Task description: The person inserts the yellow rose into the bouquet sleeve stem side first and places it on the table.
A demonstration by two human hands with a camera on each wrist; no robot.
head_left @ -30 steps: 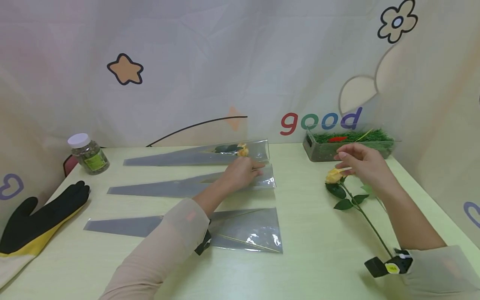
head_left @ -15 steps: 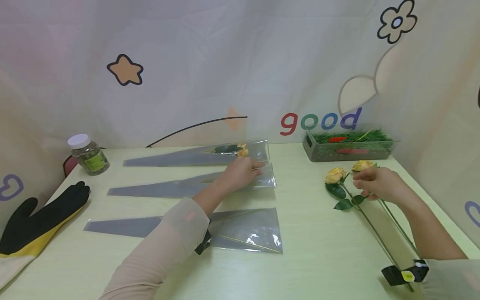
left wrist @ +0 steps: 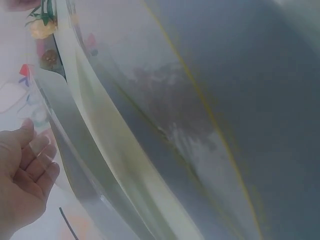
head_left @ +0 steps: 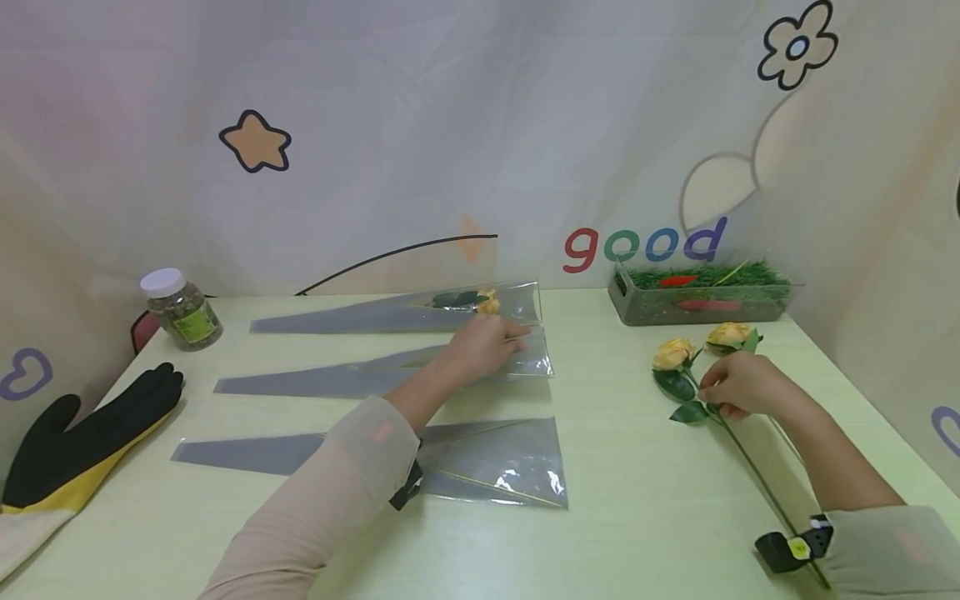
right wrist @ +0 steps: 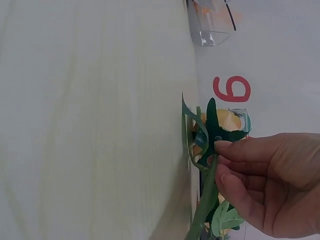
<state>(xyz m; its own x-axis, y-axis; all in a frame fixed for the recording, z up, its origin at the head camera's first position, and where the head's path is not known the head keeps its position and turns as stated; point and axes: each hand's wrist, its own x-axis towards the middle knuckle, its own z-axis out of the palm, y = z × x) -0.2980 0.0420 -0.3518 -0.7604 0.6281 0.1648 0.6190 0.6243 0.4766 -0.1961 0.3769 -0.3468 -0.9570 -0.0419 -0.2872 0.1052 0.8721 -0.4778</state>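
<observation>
My right hand (head_left: pixel 750 385) pinches the stem of a yellow artificial rose (head_left: pixel 673 354) just below its bloom, thumb and fingertips at the green stem (right wrist: pixel 202 212) in the right wrist view. The rose's long stem runs toward the front edge of the table. Behind it lies a second yellow rose (head_left: pixel 727 335), partly hidden by the hand. Over the open right end of the middle clear flower sleeve (head_left: pixel 300 381) is my left hand (head_left: pixel 483 346), its fingers (left wrist: pixel 37 160) loosely bent in the left wrist view with nothing seen between them.
The back sleeve (head_left: pixel 337 317) contains a yellow rose; the front sleeve (head_left: pixel 495 458) lies flat. A planter of artificial grass (head_left: pixel 705 304) stands back right. On the left are a lidded jar (head_left: pixel 183 312) and a black and yellow glove (head_left: pixel 97 442).
My right hand moves from near the planter, past the rear rose, down and left to the nearer rose's stem and pinches it. The left hand stays over the middle sleeve.
</observation>
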